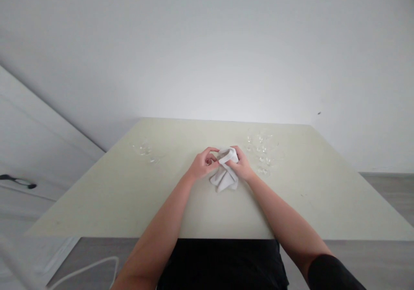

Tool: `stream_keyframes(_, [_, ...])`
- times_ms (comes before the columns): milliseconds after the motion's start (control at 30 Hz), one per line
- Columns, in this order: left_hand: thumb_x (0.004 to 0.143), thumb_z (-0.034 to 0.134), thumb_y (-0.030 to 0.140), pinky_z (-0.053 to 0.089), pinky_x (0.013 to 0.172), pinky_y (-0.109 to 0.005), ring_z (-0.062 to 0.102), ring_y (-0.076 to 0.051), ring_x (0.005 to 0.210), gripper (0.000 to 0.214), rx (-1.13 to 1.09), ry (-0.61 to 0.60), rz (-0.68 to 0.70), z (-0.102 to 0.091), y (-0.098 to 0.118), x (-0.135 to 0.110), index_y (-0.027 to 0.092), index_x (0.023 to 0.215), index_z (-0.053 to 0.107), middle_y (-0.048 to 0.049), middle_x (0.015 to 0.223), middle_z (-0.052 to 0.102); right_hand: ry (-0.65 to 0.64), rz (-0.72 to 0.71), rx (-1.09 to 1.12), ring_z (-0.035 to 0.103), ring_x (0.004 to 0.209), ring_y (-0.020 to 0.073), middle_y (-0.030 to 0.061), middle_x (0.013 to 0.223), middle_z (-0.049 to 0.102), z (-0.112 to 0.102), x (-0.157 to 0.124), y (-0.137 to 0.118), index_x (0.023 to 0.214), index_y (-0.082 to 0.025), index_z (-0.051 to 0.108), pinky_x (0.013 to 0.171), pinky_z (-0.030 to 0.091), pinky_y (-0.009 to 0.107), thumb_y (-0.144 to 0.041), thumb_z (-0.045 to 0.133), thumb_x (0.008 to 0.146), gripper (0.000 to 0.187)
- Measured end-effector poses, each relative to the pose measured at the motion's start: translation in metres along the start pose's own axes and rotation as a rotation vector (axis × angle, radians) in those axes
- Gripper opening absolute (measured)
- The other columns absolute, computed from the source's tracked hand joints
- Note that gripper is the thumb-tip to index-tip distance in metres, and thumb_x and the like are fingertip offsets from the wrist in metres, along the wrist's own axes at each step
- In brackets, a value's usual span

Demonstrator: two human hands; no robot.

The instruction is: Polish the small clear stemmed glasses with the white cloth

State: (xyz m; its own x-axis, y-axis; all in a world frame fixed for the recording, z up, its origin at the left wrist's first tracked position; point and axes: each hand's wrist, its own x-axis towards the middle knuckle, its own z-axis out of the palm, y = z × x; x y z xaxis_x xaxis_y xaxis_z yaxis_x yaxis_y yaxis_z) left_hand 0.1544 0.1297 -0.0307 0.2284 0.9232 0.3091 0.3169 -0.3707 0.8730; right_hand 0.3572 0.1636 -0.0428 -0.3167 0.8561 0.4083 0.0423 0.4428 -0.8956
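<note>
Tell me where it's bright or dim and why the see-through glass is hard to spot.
Head view: wall brightest around its middle, dimmer toward the top corners; head view: soft shadows in the white cloth; head view: clear glassware shows mostly as small glints, likely because the pale table shows through.

No text, label, brand, number or sign is legible in this view.
</note>
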Motion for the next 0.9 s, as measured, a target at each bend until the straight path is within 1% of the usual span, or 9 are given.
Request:
stream_keyframes(100, [0.084, 0.063, 0.043, 0.042, 0.064, -0.025, 0.053, -0.012, 0.063, 0.03, 0.12, 0.174, 0.138, 0.0, 0.004, -0.003, 0.017, 0.099, 0.064, -0.0036, 0.08, 0.067, 0.137, 0.177, 0.075, 0.056, 0.079, 0.0173, 0.0008, 0.088, 0.062, 0.009, 0.0, 0.006, 0.102, -0.021, 0.057, 0.075, 0.047, 0.029, -0.047, 0.066, 0.081, 0.035])
stream_keyframes(200, [0.088, 0.052, 0.051, 0.038, 0.057, -0.026, 0.048, -0.012, 0.055, 0.041, 0.063, 0.277, 0.103, 0.002, 0.003, -0.002, 0.018, 0.064, 0.057, -0.0024, 0.059, 0.056, 0.043, 0.147, 0.037, 0.056, 0.079, 0.0173, 0.0008, 0.088, 0.062, 0.008, -0.001, 0.006, 0.102, -0.021, 0.056, 0.075, 0.047, 0.03, -0.045, 0.069, 0.079, 0.035])
stream_keyframes(267, [0.088, 0.045, 0.056, 0.031, 0.047, -0.026, 0.042, -0.011, 0.045, 0.05, -0.109, 0.275, -0.08, 0.003, -0.001, 0.003, 0.019, 0.055, 0.051, -0.0015, 0.05, 0.05, -0.057, 0.004, -0.064, 0.057, 0.081, 0.0183, 0.0016, 0.09, 0.062, 0.003, -0.002, 0.003, 0.103, -0.021, 0.056, 0.078, 0.047, 0.032, -0.039, 0.073, 0.075, 0.037])
stream_keyframes(367, [0.086, 0.043, 0.056, 0.018, 0.038, -0.025, 0.033, -0.009, 0.034, 0.049, -0.389, 0.165, -0.443, 0.002, -0.006, 0.01, 0.02, 0.053, 0.048, -0.0017, 0.046, 0.051, -0.191, -0.251, -0.207, 0.058, 0.096, 0.0228, 0.0067, 0.102, 0.062, -0.003, -0.004, 0.001, 0.107, -0.021, 0.058, 0.088, 0.047, 0.037, -0.033, 0.076, 0.073, 0.04])
stream_keyframes(467, [0.085, 0.046, 0.052, 0.012, 0.037, -0.024, 0.031, -0.008, 0.032, 0.046, -0.509, 0.091, -0.608, 0.0, -0.009, 0.014, 0.019, 0.053, 0.046, -0.0018, 0.045, 0.052, -0.26, -0.358, -0.245, 0.058, 0.104, 0.025, 0.0101, 0.109, 0.06, -0.004, -0.004, 0.001, 0.107, -0.023, 0.061, 0.092, 0.047, 0.039, -0.036, 0.077, 0.076, 0.037])
stream_keyframes(533, [0.086, 0.045, 0.051, 0.012, 0.036, -0.024, 0.031, -0.007, 0.031, 0.047, -0.501, 0.127, -0.598, 0.0, -0.01, 0.015, 0.019, 0.052, 0.046, -0.002, 0.045, 0.052, -0.237, -0.362, -0.219, 0.058, 0.103, 0.0248, 0.0105, 0.108, 0.061, -0.001, -0.003, 0.001, 0.105, -0.023, 0.062, 0.091, 0.048, 0.039, -0.04, 0.074, 0.08, 0.033])
stream_keyframes(667, [0.087, 0.043, 0.051, 0.015, 0.036, -0.025, 0.032, -0.008, 0.03, 0.049, -0.44, 0.252, -0.467, 0.008, -0.011, 0.015, 0.02, 0.049, 0.044, -0.0025, 0.043, 0.054, -0.11, -0.297, -0.165, 0.06, 0.092, 0.0213, 0.0082, 0.096, 0.063, 0.003, 0.0, 0.003, 0.097, -0.021, 0.062, 0.085, 0.047, 0.036, -0.042, 0.056, 0.094, 0.022])
stream_keyframes(800, [0.088, 0.042, 0.051, 0.018, 0.037, -0.026, 0.032, -0.008, 0.03, 0.052, -0.372, 0.312, -0.329, 0.013, -0.011, 0.014, 0.02, 0.046, 0.044, -0.0023, 0.043, 0.053, -0.012, -0.084, -0.164, 0.053, 0.072, 0.016, 0.0019, 0.077, 0.058, 0.005, 0.0, 0.003, 0.084, -0.019, 0.059, 0.07, 0.044, 0.03, -0.045, 0.049, 0.095, 0.03])
stream_keyframes(900, [0.089, 0.041, 0.052, 0.023, 0.042, -0.027, 0.033, -0.008, 0.033, 0.055, -0.272, 0.335, -0.243, 0.012, -0.01, 0.011, 0.02, 0.044, 0.043, -0.0018, 0.041, 0.05, -0.022, 0.076, -0.127, 0.05, 0.068, 0.0147, 0.0, 0.072, 0.057, 0.006, 0.0, 0.003, 0.08, -0.019, 0.06, 0.065, 0.042, 0.028, -0.049, 0.052, 0.091, 0.033])
